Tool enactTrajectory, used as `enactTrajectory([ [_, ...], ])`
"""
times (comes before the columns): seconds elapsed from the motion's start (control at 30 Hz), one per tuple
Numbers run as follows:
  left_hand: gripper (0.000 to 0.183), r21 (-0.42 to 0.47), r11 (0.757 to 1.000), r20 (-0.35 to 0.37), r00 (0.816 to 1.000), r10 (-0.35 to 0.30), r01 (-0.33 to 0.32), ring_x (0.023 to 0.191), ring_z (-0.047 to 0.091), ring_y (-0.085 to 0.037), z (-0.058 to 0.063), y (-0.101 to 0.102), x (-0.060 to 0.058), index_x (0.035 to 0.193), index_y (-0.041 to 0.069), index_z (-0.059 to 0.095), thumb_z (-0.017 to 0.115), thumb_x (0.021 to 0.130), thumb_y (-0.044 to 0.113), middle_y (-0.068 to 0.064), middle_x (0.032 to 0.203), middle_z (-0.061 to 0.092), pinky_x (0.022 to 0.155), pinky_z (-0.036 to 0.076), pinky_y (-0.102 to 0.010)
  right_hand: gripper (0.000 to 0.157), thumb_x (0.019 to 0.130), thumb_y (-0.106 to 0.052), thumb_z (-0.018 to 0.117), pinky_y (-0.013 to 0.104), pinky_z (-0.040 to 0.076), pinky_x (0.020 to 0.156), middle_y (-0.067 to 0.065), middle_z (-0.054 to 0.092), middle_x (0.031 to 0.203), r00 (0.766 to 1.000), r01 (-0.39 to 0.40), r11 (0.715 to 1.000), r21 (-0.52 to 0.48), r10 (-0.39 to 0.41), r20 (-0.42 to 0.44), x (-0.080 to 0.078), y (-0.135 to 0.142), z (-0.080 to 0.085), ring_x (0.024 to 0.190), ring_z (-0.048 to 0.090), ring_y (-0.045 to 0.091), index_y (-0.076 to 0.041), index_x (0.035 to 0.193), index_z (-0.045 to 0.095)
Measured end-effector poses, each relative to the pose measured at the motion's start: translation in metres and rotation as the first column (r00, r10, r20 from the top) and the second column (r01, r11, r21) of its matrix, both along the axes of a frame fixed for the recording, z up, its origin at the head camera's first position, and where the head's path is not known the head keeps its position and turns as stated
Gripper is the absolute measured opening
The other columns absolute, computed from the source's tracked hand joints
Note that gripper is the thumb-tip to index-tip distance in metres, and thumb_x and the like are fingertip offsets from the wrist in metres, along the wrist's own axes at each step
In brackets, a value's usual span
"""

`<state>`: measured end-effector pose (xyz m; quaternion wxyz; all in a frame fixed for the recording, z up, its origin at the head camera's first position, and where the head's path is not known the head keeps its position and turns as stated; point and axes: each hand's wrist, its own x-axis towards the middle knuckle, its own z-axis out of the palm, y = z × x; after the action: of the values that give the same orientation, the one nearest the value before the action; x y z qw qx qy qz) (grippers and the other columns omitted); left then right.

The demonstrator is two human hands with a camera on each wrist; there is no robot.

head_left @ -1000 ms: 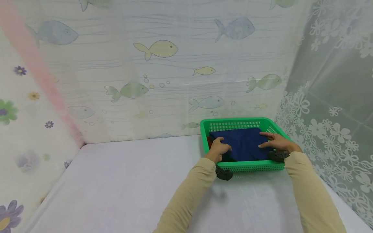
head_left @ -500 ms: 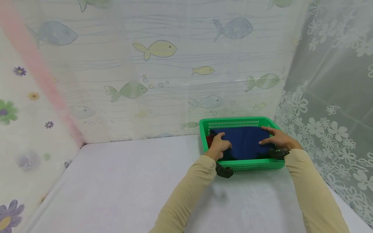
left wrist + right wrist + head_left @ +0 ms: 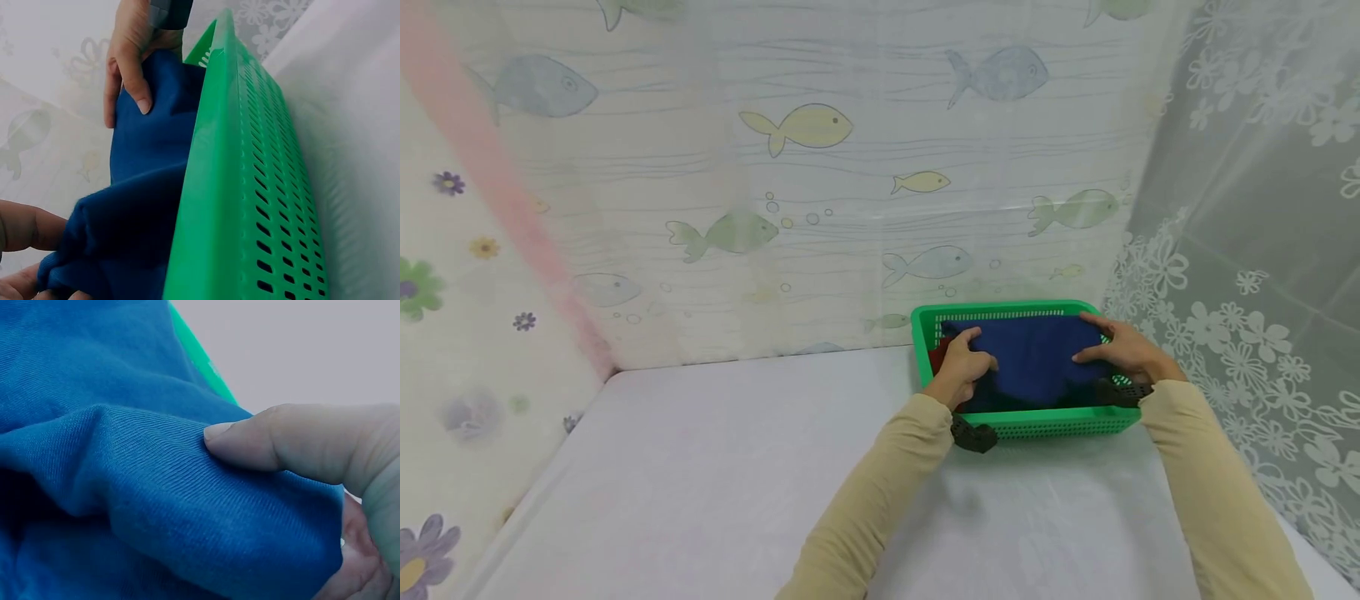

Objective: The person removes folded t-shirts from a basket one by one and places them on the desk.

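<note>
A folded navy-blue piece of knit cloth (image 3: 1037,358) is raised at the mouth of a green plastic basket (image 3: 1045,418). My left hand (image 3: 962,367) grips its left end, thumb on top and fingers partly hidden below the fabric. At the opposite end, my right hand (image 3: 1126,346) pinches the cloth. The right wrist view shows the right thumb (image 3: 275,440) pressing on the fine-ribbed fabric (image 3: 162,469), other fingers underneath. In the left wrist view the cloth (image 3: 150,137) bulges above the basket rim (image 3: 209,156) between both hands.
Something red (image 3: 936,358) shows inside the basket by its left wall. The basket stands at the back right of a white-covered table (image 3: 715,475). A fish-patterned sheet (image 3: 820,275) hangs behind, and a sheer floral curtain (image 3: 1240,333) hangs at the right. Dark devices (image 3: 973,435) sit on both wrists.
Both hands have moved up a little and the blue cloth has risen with them, its far edge now nearer the basket's back rim. The right hand has closed around the cloth's right end.
</note>
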<state>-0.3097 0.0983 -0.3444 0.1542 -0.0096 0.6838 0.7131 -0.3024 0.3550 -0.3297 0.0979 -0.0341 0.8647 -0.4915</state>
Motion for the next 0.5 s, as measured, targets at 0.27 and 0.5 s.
enactTrajectory([
  [0.27, 0.067, 0.035, 0.999, -0.010, 1.000, 0.006, -0.005, 0.050, 0.024, -0.012, 0.005, -0.005, -0.002, 0.131, 0.024, 0.044, 0.058, 0.075, -0.009, -0.007, 0.130, 0.041, 0.048, 0.023, -0.030, 0.094, 0.077, -0.015, 0.069, 0.040, 0.044, 0.081, 0.029, 0.002, 0.141, 0.999, 0.026, 1.000, -0.005, -0.026, -0.029, 0.000, 0.002, 0.005, 0.119, 0.028, 0.045, -0.010, 0.143, 0.003],
  [0.5, 0.067, 0.072, 0.997, -0.024, 1.000, -0.001, 0.003, 0.062, 0.035, -0.014, 0.009, -0.011, -0.002, 0.130, 0.024, 0.045, 0.058, 0.074, -0.010, -0.006, 0.133, 0.038, 0.051, 0.027, -0.030, 0.092, 0.077, -0.011, 0.068, 0.036, 0.046, 0.078, 0.023, -0.001, 0.144, 0.999, 0.042, 0.995, -0.095, -0.043, -0.013, 0.002, -0.001, 0.011, 0.117, 0.031, 0.042, -0.014, 0.144, 0.004],
])
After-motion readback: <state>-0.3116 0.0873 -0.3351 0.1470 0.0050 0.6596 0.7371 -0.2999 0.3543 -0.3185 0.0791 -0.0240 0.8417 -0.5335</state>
